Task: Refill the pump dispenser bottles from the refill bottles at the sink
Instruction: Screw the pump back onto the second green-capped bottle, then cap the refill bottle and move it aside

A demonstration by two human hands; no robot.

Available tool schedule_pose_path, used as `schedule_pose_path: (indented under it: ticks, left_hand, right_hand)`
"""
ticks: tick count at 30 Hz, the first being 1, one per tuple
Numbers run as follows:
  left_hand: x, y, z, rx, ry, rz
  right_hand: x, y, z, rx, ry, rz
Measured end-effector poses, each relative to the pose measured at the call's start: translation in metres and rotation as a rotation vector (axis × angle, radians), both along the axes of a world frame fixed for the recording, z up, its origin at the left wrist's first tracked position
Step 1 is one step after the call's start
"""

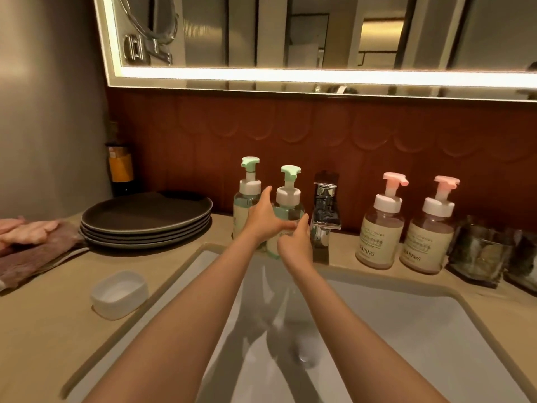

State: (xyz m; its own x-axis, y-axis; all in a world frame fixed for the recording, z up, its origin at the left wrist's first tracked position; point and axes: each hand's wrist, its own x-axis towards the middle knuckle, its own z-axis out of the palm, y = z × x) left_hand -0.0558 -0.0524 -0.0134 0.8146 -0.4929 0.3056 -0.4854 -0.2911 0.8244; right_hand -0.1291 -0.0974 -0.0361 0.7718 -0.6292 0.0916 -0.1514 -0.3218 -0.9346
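Two clear bottles with green pump heads stand behind the sink (436,324), left of the tap (324,216). The nearer green pump bottle (289,207) is held from both sides: my left hand (263,218) wraps its left side and my right hand (296,242) grips its lower front. The other green pump bottle (247,196) stands just behind and to the left, untouched. Right of the tap stand two bottles with pink pump heads, one (380,225) beside the other (430,231), both filled with pale liquid.
A stack of dark plates (146,219) sits at the back left, with folded towels (32,242) beyond it. A white soap dish (119,295) lies on the counter left of the sink. Two glass tumblers (479,254) stand at the far right. A lit mirror (319,33) hangs above.
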Motion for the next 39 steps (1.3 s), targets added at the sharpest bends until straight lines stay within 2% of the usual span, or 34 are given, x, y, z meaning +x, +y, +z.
schedule_pose_path:
  ticks: [3, 9, 17, 22, 26, 30, 32, 35, 37, 39]
  left_hand:
    - [-0.001, -0.005, 0.000, 0.038, -0.072, -0.031]
    - [-0.003, -0.010, -0.001, 0.135, -0.235, 0.044]
    - [0.004, -0.009, 0.005, 0.348, -0.284, 0.049]
    - [-0.003, 0.005, 0.006, 0.320, -0.329, 0.052]
    - [-0.014, 0.042, 0.015, 0.213, -0.365, 0.114]
    - [-0.022, 0.096, 0.027, 0.228, -0.330, 0.216]
    - [-0.025, 0.124, 0.030, 0.319, -0.303, 0.266]
    - [-0.025, 0.166, 0.025, 0.682, -0.327, 0.294]
    - [-0.025, 0.188, 0.017, 0.845, -0.243, 0.309]
    - [-0.025, 0.204, 0.007, 0.906, -0.127, 0.320]
  right_hand:
    - [0.005, -0.005, -0.005, -0.019, 0.004, -0.004]
    - [0.008, -0.010, -0.005, -0.015, 0.043, 0.026]
    - [0.002, -0.013, 0.010, 0.019, 0.075, 0.130]
    - [-0.013, -0.008, 0.009, -0.045, 0.065, 0.085]
    - [-0.020, 0.012, 0.005, -0.117, 0.013, 0.028]
    - [-0.022, 0.053, 0.002, -0.119, -0.004, 0.171]
    - [-0.021, 0.075, 0.004, -0.134, 0.035, 0.274]
    - [-0.016, 0.110, 0.006, -0.158, 0.084, 0.393]
    - [-0.010, 0.132, 0.006, -0.178, 0.123, 0.429]
    - [-0.005, 0.146, 0.003, -0.178, 0.175, 0.453]
